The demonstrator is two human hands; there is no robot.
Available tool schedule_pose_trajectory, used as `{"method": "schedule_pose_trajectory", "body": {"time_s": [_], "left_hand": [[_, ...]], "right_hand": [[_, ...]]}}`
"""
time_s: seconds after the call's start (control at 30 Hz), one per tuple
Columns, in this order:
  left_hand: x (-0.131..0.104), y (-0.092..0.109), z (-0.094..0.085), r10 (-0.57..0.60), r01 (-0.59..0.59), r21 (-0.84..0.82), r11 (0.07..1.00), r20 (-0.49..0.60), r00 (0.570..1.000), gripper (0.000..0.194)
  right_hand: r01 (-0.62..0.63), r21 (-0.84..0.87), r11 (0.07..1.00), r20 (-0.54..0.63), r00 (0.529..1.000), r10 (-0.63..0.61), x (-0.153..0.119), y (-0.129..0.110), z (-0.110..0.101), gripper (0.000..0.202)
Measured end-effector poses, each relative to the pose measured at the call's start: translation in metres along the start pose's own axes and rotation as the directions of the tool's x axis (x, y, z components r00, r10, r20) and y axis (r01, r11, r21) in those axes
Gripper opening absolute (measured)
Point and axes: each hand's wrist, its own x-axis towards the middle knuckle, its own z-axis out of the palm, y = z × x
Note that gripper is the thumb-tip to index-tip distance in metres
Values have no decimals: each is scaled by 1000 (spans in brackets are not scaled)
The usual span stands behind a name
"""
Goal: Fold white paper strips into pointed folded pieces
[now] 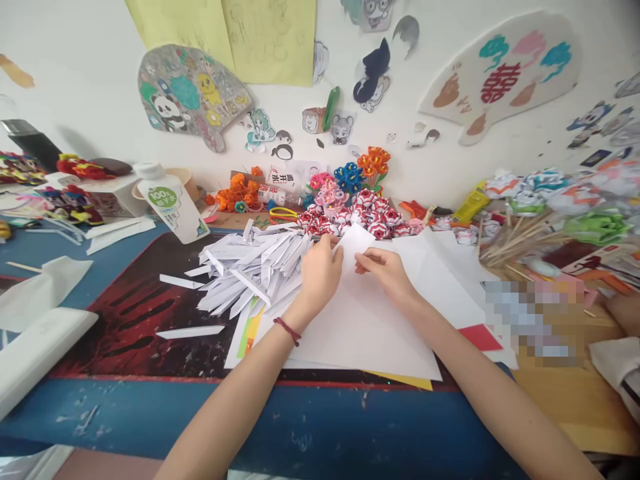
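Note:
A small piece of white paper [357, 241] is held up between my two hands, above large white sheets [360, 327]. My left hand [323, 268], with a dark red cord bracelet at the wrist, has its fingers closed at the paper's left edge. Thumb and fingers of my right hand [386, 269] pinch near its lower right corner. Left of my left hand spreads a heap of folded white paper strips [260, 263]. A loose folded strip [191, 331] lies on the dark red and black mat [135, 313]. Part of my left fingertips is hidden.
Along the wall stand red-and-white craft flowers [375, 217] and orange flowers [374, 163]. A white bottle [170, 203] leans at the back left. Wooden sticks [515, 237] lie at the right. A white case [45, 353] occupies the left edge of the blue table [165, 413].

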Motion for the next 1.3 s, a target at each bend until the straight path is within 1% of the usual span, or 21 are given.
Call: {"method": "schedule_pose_trajectory", "body": {"time_s": [0.07, 0.13, 0.2, 0.3, 0.4, 0.5, 0.6, 0.67, 0.73, 0.8, 0.9, 1.0, 1.13, 1.23, 1.3], "left_hand": [[-3, 2, -1, 113, -107, 104, 989, -54, 992, 28], [-6, 5, -2, 212, -196, 215, 957, -53, 976, 30], [-9, 7, -2, 233, -217, 269, 938, -27, 972, 30], [-10, 8, 2, 207, -203, 229, 952, 4, 978, 32], [-6, 5, 6, 179, -182, 65, 981, 50, 983, 33], [-4, 3, 8, 125, -115, -106, 988, 93, 988, 31], [-3, 3, 6, 88, -62, -196, 979, 126, 988, 25], [-4, 3, 3, 83, -54, -212, 976, 134, 987, 18], [-3, 3, 1, 65, -40, -198, 979, 117, 991, 15], [-1, 2, 0, 34, -15, -182, 983, 101, 994, 16], [1, 0, 0, 18, 15, -217, 976, 148, 989, 18], [0, 1, 2, 41, 16, -260, 965, 210, 977, 19], [-5, 4, 6, 68, -3, -244, 970, 258, 964, 25], [-6, 4, 8, 79, -31, -192, 981, 249, 965, 32], [-4, 3, 7, 72, -29, -186, 982, 229, 971, 32]], "right_hand": [[-1, 1, 1000, 10, 1000, 1, 0, 0, 0, 37], [10, 6, 1000, 32, 999, -10, 1, 1, 0, 36], [27, 6, 1000, 55, 998, -28, 2, 3, -1, 36], [53, 5, 999, 92, 994, -53, 3, 5, -2, 36], [78, 31, 996, 124, 989, -82, 3, 4, -4, 36], [106, 28, 994, 153, 982, -109, 2, 3, -5, 37], [117, 10, 993, 202, 972, -117, 2, 4, -5, 36], [101, 5, 995, 241, 966, -100, 4, 6, -6, 35], [61, 3, 998, 252, 966, -60, 6, 8, -7, 35], [13, 10, 1000, 218, 976, -15, 9, 10, -10, 37], [-19, 35, 999, 154, 988, 13, 12, 10, -14, 38], [1, 48, 999, 158, 987, -9, 13, 8, -15, 36], [77, 29, 997, 166, 983, -81, 10, 6, -15, 33], [83, 33, 996, 128, 988, -87, 10, 5, -17, 33], [67, 35, 997, 116, 991, -71, 11, 4, -18, 34]]}}
